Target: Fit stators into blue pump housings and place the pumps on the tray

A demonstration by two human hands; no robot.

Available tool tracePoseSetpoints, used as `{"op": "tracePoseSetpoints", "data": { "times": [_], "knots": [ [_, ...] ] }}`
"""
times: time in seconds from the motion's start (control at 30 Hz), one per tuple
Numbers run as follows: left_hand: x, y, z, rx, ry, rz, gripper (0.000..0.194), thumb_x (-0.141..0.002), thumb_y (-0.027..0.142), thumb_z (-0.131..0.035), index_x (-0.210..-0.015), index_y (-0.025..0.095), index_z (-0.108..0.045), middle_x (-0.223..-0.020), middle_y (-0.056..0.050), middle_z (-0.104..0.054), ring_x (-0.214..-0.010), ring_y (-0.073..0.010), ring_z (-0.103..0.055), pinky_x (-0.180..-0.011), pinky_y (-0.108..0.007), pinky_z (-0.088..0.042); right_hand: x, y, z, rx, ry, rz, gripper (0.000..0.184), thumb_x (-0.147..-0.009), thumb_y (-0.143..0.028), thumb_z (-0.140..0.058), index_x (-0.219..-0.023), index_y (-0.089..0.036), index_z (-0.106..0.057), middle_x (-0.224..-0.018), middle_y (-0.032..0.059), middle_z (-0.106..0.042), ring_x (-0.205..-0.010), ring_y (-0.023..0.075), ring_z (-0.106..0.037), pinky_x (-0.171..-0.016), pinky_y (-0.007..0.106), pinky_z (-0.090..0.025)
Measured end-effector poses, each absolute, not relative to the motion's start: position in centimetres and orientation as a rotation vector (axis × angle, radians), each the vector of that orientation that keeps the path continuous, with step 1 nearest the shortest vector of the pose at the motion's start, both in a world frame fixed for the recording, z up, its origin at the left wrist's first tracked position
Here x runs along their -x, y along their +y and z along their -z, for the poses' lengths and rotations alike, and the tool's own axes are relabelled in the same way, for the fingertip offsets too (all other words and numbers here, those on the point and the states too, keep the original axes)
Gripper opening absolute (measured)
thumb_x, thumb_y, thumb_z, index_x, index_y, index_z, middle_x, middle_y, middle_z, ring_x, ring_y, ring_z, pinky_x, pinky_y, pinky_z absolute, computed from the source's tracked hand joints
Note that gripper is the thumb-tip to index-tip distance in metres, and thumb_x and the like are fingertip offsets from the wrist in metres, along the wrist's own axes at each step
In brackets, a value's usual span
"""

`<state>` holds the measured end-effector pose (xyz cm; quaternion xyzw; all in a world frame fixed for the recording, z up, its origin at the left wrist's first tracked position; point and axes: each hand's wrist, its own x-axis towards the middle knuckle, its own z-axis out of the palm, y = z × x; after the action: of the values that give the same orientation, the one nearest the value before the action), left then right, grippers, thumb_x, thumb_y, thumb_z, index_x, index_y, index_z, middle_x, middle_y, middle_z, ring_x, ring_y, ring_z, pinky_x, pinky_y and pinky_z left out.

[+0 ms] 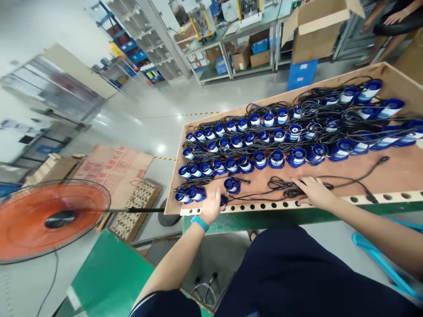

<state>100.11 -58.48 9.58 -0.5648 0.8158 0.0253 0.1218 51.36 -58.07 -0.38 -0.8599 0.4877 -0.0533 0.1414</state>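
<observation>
The left hand (212,207) lies against a blue cylindrical housing (224,200) beside its fingers, in the wooden tray (396,169); their grip is unclear. The right hand's (313,191) fingers spread apart over coiled black cable (280,183).

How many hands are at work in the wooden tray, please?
2. The left hand is at a blue part near the tray's front left corner; the right hand is over a black cable further right, along the front edge.

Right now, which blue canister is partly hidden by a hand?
The blue canister beside the holed wooden strip, partly covered by the left hand; no other is covered by a hand.
</observation>
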Motion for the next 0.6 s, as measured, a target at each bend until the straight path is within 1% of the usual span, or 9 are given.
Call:
{"op": "tracePoseSetpoints", "data": {
  "times": [0.07,0.13,0.2,0.27,0.33,0.4,0.5,0.53,0.6],
  "knots": [
    [-100.6,-59.4,-9.8,1.679,2.321,-0.03,0.081,-0.08,0.03,-0.074,-0.148,0.002,-0.039,-0.121,-0.023,-0.062,-0.116,-0.0344,-0.059,-0.095,-0.042,-0.053,-52.2,-58.0,-0.9,2.491,1.373,0.075,0.065,-0.078,-0.038,-0.08,-0.134,-0.013,-0.059,-0.122,0.0205,-0.06,-0.114,0.0359,-0.053,-0.095,0.046,-0.041],
    [-100.8,-60.6,-9.8,1.653,2.317,-0.004,0.081,-0.081,0.029,-0.074,-0.15,0.006,-0.038,-0.116,-0.02,-0.062,-0.112,-0.0332,-0.058,-0.093,-0.042,-0.053,-53.1,-57.8,-2.5,2.487,1.355,-0.035,0.045,-0.079,-0.031,-0.078,-0.119,-0.013,-0.066,-0.113,0.0179,-0.062,-0.108,0.0337,-0.055,-0.091,0.043,-0.042],
    [-100.8,-61.7,-9.7,1.567,2.387,-0.012,0.079,-0.085,0.027,-0.07,-0.155,0.016,-0.036,-0.118,-0.017,-0.06,-0.114,-0.0318,-0.056,-0.093,-0.043,-0.052,-54.1,-57.5,-4.3,2.452,1.331,-0.137,0.028,-0.081,-0.025,-0.074,-0.106,-0.013,-0.068,-0.107,0.0159,-0.064,-0.105,0.0328,-0.057,-0.09,0.043,-0.041],
    [-100.8,-62.6,-9.5,1.482,2.483,-0.028,0.074,-0.089,0.023,-0.065,-0.156,0.026,-0.035,-0.125,-0.016,-0.057,-0.121,-0.0308,-0.053,-0.097,-0.044,-0.05,-54.7,-57.3,-6.2,2.379,1.284,-0.201,0.019,-0.081,-0.018,-0.071,-0.099,-0.014,-0.067,-0.103,0.0141,-0.065,-0.102,0.0316,-0.059,-0.091,0.044,-0.041],
    [-100.9,-63.2,-9.2,1.442,2.551,-0.044,0.069,-0.09,0.021,-0.061,-0.154,0.032,-0.039,-0.134,-0.016,-0.053,-0.128,-0.0309,-0.048,-0.1,-0.045,-0.048,-55.1,-57.2,-8.4,2.252,1.25,-0.192,0.018,-0.077,-0.013,-0.068,-0.095,-0.015,-0.065,-0.102,0.0127,-0.066,-0.099,0.0295,-0.061,-0.089,0.041,-0.043],
    [-101.1,-63.5,-8.9,1.452,2.573,-0.062,0.065,-0.09,0.021,-0.062,-0.151,0.033,-0.045,-0.139,-0.017,-0.051,-0.133,-0.0321,-0.045,-0.103,-0.046,-0.047,-55.3,-57.5,-11.0,2.055,1.188,-0.138,0.017,-0.075,-0.012,-0.064,-0.091,-0.016,-0.062,-0.099,0.01,-0.067,-0.092,0.0255,-0.063,-0.081,0.035,-0.045],
    [-101.2,-63.6,-8.6,1.502,2.571,-0.112,0.065,-0.086,0.027,-0.07,-0.147,0.035,-0.049,-0.14,-0.016,-0.051,-0.134,-0.0334,-0.045,-0.104,-0.048,-0.045,-55.9,-58.3,-15.4,1.618,0.929,-0.104,0.006,-0.08,-0.021,-0.062,-0.085,-0.018,-0.059,-0.083,0.0033,-0.066,-0.073,0.0186,-0.061,-0.065,0.027,-0.044],
    [-101.2,-63.6,-8.6,1.512,2.569,-0.135,0.067,-0.084,0.031,-0.074,-0.147,0.034,-0.05,-0.139,-0.016,-0.052,-0.132,-0.0335,-0.046,-0.103,-0.048,-0.046,-56.3,-58.6,-16.7,1.471,0.822,-0.1,0.008,-0.082,-0.025,-0.062,-0.084,-0.017,-0.059,-0.078,0.0019,-0.065,-0.068,0.017,-0.06,-0.061,0.026,-0.044],
    [-101.0,-63.3,-8.7,1.533,2.567,-0.177,0.074,-0.079,0.039,-0.079,-0.147,0.029,-0.051,-0.134,-0.017,-0.054,-0.127,-0.0335,-0.049,-0.101,-0.047,-0.047,-57.5,-59.4,-18.9,1.243,0.654,-0.037,0.018,-0.086,-0.033,-0.065,-0.088,-0.016,-0.06,-0.074,0.0015,-0.064,-0.063,0.015,-0.06,-0.059,0.025,-0.046]
  ]
}}
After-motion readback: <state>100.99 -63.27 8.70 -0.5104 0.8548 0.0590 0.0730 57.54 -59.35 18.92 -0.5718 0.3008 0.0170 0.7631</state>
